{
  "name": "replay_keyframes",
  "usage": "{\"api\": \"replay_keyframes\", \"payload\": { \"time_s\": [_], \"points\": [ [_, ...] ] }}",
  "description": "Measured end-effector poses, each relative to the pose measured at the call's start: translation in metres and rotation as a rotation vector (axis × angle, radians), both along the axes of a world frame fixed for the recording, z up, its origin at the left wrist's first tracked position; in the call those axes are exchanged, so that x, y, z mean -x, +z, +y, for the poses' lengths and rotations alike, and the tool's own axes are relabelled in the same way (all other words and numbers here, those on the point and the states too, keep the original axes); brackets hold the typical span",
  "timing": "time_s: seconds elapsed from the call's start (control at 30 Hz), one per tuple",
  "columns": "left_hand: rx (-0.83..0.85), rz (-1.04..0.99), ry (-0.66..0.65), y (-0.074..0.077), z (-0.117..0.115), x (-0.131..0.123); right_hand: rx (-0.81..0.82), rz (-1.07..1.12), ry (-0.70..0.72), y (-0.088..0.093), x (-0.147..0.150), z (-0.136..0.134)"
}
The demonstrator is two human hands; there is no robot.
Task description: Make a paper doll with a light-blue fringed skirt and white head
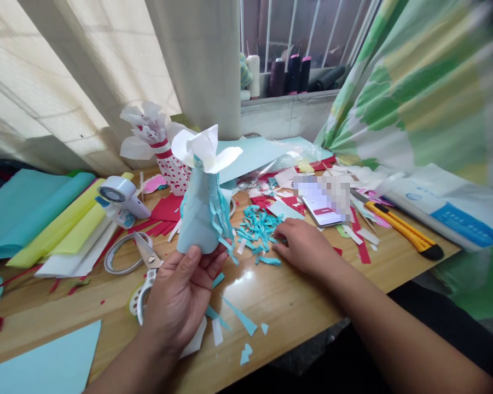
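Observation:
My left hand (179,298) grips the base of a light blue paper cone figure (203,210) and holds it upright above the wooden table (287,301). The figure has white paper petals on top and teal fringe strips down its side. My right hand (301,246) rests knuckles up on the table, fingers curled at the edge of a heap of teal paper strips (257,227). What its fingertips hold, if anything, is hidden.
Scissors (145,273) and a tape ring (121,253) lie left of my left hand. Behind stand a red-and-white paper figure (164,148) and a white tape dispenser (121,200). Coloured sheets (45,219) lie left; a phone (324,210) and a yellow utility knife (406,235) lie right.

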State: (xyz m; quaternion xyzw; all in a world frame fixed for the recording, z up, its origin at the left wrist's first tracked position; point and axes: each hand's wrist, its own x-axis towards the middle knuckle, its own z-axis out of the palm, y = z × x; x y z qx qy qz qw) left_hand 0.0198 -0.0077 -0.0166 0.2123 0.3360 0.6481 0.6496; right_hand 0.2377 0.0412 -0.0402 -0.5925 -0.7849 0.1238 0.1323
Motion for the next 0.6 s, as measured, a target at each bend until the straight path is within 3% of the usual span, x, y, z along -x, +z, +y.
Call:
{"api": "replay_keyframes", "payload": {
  "time_s": [0.27,0.33,0.4,0.47,0.6],
  "points": [
    [0.002,-0.010,-0.005,0.000,-0.001,0.001,0.074,0.171,0.033,0.010,-0.002,-0.003],
    [0.002,-0.008,-0.008,0.000,-0.001,0.001,0.133,0.414,0.091,0.017,-0.006,-0.004],
    [0.004,-0.012,-0.009,0.000,-0.001,0.001,0.212,0.809,0.139,0.021,-0.010,-0.005],
    [0.007,-0.012,-0.010,0.000,0.000,0.001,0.302,1.088,0.125,0.021,-0.012,-0.003],
    [0.007,-0.010,-0.010,-0.001,0.000,0.001,0.388,1.075,-0.001,0.012,-0.009,0.004]
  ]
}}
